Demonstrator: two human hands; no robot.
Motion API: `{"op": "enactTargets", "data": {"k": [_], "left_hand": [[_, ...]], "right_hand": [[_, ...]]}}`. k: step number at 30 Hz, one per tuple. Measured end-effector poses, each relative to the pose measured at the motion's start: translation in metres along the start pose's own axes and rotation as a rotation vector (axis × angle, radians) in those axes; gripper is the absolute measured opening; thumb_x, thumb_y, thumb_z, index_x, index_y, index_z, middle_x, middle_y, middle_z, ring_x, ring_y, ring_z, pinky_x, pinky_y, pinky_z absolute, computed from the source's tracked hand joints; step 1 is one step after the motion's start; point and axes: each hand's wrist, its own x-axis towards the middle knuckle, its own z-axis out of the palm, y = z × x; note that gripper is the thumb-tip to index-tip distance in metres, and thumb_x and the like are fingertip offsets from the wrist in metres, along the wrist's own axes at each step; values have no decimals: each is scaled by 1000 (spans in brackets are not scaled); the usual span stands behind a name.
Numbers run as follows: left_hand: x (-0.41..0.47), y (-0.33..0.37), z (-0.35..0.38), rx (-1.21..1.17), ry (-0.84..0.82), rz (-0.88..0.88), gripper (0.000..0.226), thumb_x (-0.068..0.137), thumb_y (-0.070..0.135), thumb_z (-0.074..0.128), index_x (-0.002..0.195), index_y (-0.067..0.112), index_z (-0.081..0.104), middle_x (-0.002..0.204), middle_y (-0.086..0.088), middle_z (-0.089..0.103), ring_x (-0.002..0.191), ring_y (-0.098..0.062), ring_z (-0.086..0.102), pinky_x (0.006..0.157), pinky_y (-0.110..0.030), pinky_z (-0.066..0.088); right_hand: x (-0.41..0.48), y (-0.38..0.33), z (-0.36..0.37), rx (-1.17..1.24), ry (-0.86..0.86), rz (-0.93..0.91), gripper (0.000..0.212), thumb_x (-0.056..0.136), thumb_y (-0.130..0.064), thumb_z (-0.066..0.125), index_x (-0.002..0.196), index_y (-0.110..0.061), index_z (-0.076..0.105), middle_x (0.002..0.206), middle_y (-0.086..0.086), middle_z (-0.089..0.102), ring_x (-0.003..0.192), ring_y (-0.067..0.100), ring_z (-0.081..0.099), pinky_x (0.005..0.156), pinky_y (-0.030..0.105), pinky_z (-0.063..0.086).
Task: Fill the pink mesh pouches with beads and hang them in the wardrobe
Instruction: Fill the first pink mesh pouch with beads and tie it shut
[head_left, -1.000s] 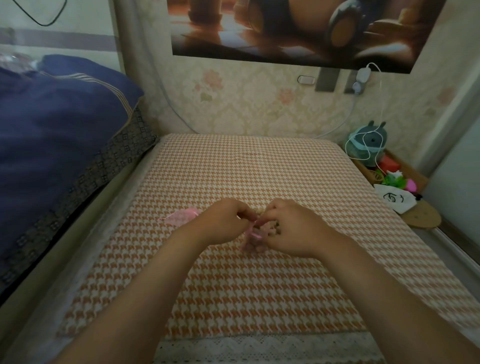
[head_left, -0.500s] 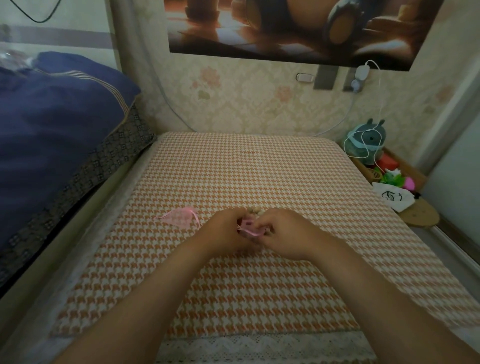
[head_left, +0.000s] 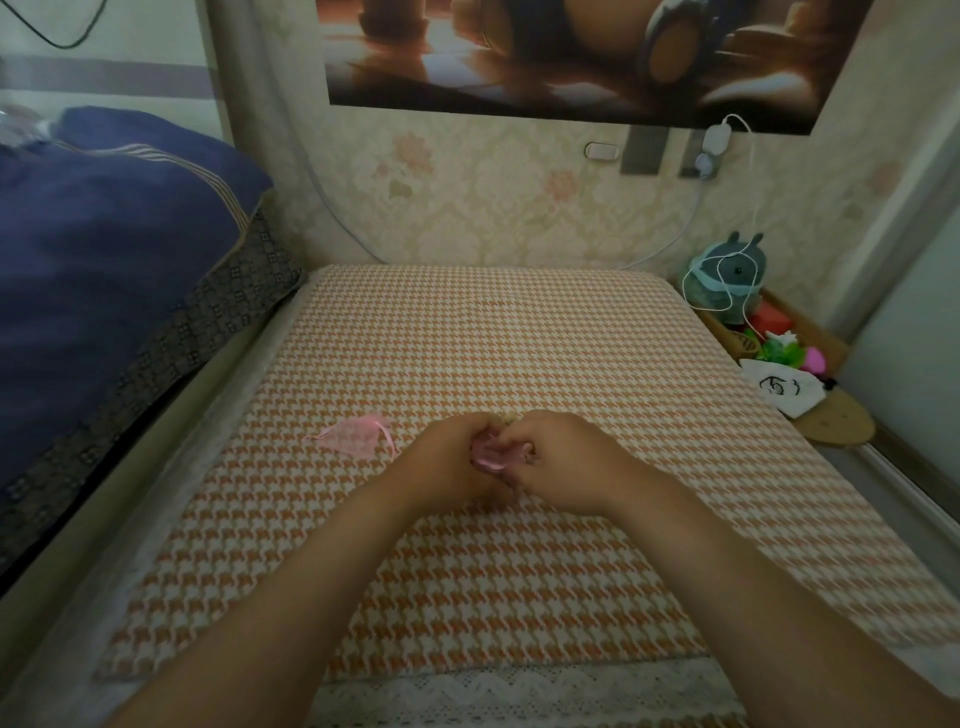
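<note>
Head view: left hand (head_left: 453, 465), right hand (head_left: 563, 462), fingers seemingly around pink pouch (head_left: 491, 455); scrawl on white bag (head_left: 779, 388) unreadable.

Left hand (head_left: 457, 460) and right hand (head_left: 563, 462) meet on the mat (head_left: 519, 338) with a pouch (head_left: 488, 457) between them, and a second pouch (head_left: 353, 439) lies just left of them. Quilt's (head_left: 104, 249) along the left side, stuffed toy (head_left: 732, 280) off the far right corner.

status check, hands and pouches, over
Left hand and right hand both pinch one pink mesh pouch over houndstooth mat. Second pouch lies flat to their left, untouched. No obstruction seen.
</note>
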Motion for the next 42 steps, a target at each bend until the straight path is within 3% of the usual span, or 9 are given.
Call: {"op": "enactTargets", "data": {"k": [4,7,11,15,21,25,31,37,42], "left_hand": [[-1,2,0,14,21,-5,59,56,26,93,109,24,67,96,10,70,83,-2,63,63,-4,41],[-2,4,-2,10,-6,-10,64,58,27,92,115,25,64,98,9,70,83,2,63,63,-2,42],[-5,9,-8,-7,-32,-7,64,67,25,87,122,29,54,103,4,68,86,-7,66,70,-19,54],[-6,10,-15,45,2,14,41,75,34,83,105,37,56,102,11,64,82,-8,66,68,-25,56],[-5,13,-21,73,4,-15,9,82,34,75,83,26,71,86,12,68,75,-4,62,69,-24,52],[-2,15,-20,47,67,-78,30,97,32,54,85,16,75,84,0,73,70,-15,63,71,-37,55],[0,11,-21,15,64,-97,15,91,20,61,88,24,75,92,10,71,74,-20,69,70,-39,59],[0,14,-22,-27,28,-100,17,89,18,61,94,27,75,96,14,69,75,-23,71,68,-42,61],[-2,17,-22,-43,25,-110,17,90,18,60,97,25,75,97,15,67,75,-22,71,69,-42,61]], "right_hand": [[1,2,5,-42,-62,-19,26,93,-46,56,113,-42,73,114,-7,68,106,20,65,86,43,55],[0,3,4,29,-95,-8,25,94,-42,56,113,-44,72,116,-10,67,102,15,65,86,42,56],[-1,8,-12,145,90,41,20,94,-29,63,107,-37,75,109,-16,65,89,4,61,83,33,55],[-1,21,-16,145,204,140,22,94,-20,59,101,-36,72,105,-17,69,81,3,62,78,35,57],[2,36,2,-41,107,212,20,96,-20,61,106,-32,74,110,-12,72,101,13,66,85,34,55],[10,37,14,-58,83,220,14,92,-31,68,104,-33,75,106,-11,72,98,14,67,79,29,53],[20,37,20,-164,70,223,18,90,-34,66,105,-33,76,103,-9,73,96,17,67,70,26,42],[21,43,14,22,98,284,11,90,-29,69,93,-31,79,90,-11,74,86,11,67,77,33,56],[18,44,25,-18,69,200,11,90,-36,69,96,-29,75,87,-12,68,85,12,65,69,30,51]]}}
